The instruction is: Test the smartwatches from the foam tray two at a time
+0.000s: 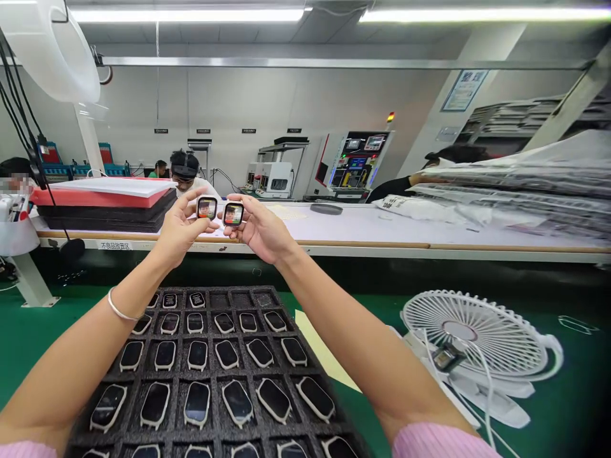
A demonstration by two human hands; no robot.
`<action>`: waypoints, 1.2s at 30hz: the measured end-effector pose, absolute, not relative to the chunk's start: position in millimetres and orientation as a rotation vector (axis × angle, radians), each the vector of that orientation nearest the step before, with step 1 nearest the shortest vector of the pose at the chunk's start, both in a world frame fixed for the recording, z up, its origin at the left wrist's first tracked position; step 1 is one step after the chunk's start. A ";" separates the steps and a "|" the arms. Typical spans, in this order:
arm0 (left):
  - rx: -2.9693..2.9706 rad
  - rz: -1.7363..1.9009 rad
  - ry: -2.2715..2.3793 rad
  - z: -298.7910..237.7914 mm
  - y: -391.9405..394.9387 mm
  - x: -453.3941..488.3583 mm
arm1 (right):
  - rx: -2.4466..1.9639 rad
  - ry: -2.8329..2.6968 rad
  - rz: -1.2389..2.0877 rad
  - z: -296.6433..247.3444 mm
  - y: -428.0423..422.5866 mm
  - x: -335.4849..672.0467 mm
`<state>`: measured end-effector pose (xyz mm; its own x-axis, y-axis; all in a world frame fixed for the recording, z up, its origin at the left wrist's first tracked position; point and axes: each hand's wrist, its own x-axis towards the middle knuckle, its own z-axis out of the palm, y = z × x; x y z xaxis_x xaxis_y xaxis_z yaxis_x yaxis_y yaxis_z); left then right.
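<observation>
- Slightly left of the frame's centre, the left hand point(181, 224) pinches a squarish watch point(207, 208) between thumb and fingers; its rounded frame is pale and its glossy face lit.
- Just beside it on the right, the right hand point(262, 230) grips a second watch point(233, 215) of the same shape by its edges, thumb and fingers closed on it. The coloured images on both screens are too small to make out.
- Lower centre, a tray point(219, 298) of grainy, dark foam is cut into square pockets, with smooth, dark-faced watch bodies point(197, 404) lying in rows.
- The bottom row is cut off by the frame; the left forearm hides part of the tray's left edge.
- Lower right, a white plastic fan point(461, 334) with radiating ribs lies on the green surface point(568, 388); the small dark object at its hub is unclear.
- A flat yellow sheet point(327, 350) is partly covered by the right forearm.
- Right, crinkled translucent wrapping point(520, 197) is blurred.
- Pink ribbed sleeves point(443, 442) are cropped at the bottom corners.
</observation>
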<state>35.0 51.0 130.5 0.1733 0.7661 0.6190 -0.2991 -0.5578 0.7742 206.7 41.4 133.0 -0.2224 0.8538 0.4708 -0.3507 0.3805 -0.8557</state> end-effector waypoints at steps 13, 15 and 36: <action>1.653 1.568 0.351 159.5 58.9 37.4 | -0.418 -1.584 0.969 161.2 40.3 211.6; 1.656 1.558 0.351 159.5 58.4 37.8 | -0.410 -1.605 0.960 160.5 42.1 212.3; 1.597 1.570 0.416 152.8 52.2 37.7 | -0.420 -1.589 1.025 157.2 38.8 211.1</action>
<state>37.7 52.2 152.8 0.1610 0.7351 0.6585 -0.3125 -0.5949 0.7405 211.1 38.8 157.2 -0.2941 0.7356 0.6103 -0.2529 0.5559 -0.7919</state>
